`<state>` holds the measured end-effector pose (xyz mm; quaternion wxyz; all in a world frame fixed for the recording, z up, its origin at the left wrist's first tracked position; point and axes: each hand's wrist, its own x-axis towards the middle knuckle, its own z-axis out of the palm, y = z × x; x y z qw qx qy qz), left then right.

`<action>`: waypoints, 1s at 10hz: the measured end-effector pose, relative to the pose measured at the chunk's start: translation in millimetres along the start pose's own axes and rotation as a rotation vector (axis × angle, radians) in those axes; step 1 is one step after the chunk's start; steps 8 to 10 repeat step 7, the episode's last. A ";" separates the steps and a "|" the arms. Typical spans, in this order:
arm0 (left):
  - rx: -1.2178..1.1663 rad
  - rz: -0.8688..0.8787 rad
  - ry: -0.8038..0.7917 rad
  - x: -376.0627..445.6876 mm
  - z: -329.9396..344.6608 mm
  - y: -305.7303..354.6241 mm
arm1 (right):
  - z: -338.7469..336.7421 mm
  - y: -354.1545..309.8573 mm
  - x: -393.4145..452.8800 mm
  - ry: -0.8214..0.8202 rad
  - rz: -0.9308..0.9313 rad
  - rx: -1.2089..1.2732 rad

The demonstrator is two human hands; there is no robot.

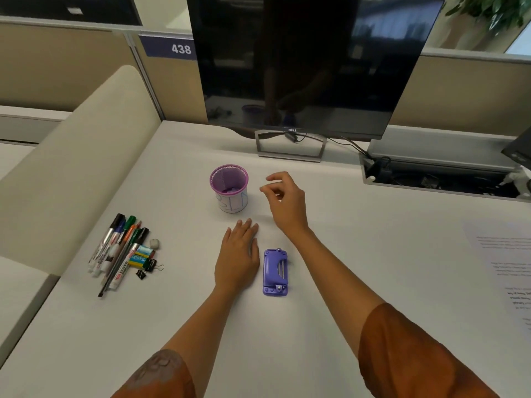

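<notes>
My left hand [240, 254] lies flat, palm down, on the white desk [344, 254], fingers straight. Just to its right lies a purple hole punch [275, 272], not touched. A purple mesh cup [229, 188] with a white paper wrap stands upright beyond it. My right hand [284, 199] hovers above the desk just right of the cup, with index finger and thumb curved toward each other and a little apart. I cannot tell whether something small and pale sits between them.
Several markers [117, 251], small colourful erasers, black binder clips [148, 268] and a pale lump [154, 243] lie at the left. A dark monitor [301, 67] stands behind on its stand [290, 147]. A cable tray [436, 179] lies at the back right and printed paper [508, 268] at the right edge.
</notes>
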<state>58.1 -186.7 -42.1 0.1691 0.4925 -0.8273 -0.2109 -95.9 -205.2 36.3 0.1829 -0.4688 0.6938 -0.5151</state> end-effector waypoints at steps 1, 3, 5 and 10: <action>-0.003 -0.003 0.000 -0.6 -0.7 1.1 | 16.6 -15.9 20.8 -0.017 -0.033 -0.010; -0.020 0.007 0.009 0.2 -4.3 2.8 | 36.0 -32.5 42.6 -0.106 -0.048 -0.056; -0.012 -0.003 -0.002 1.2 -4.1 3.1 | 38.2 -33.7 47.6 -0.178 -0.083 -0.134; -0.024 0.020 0.015 -0.3 -5.7 11.4 | 20.3 -31.0 46.8 -0.238 -0.137 -0.126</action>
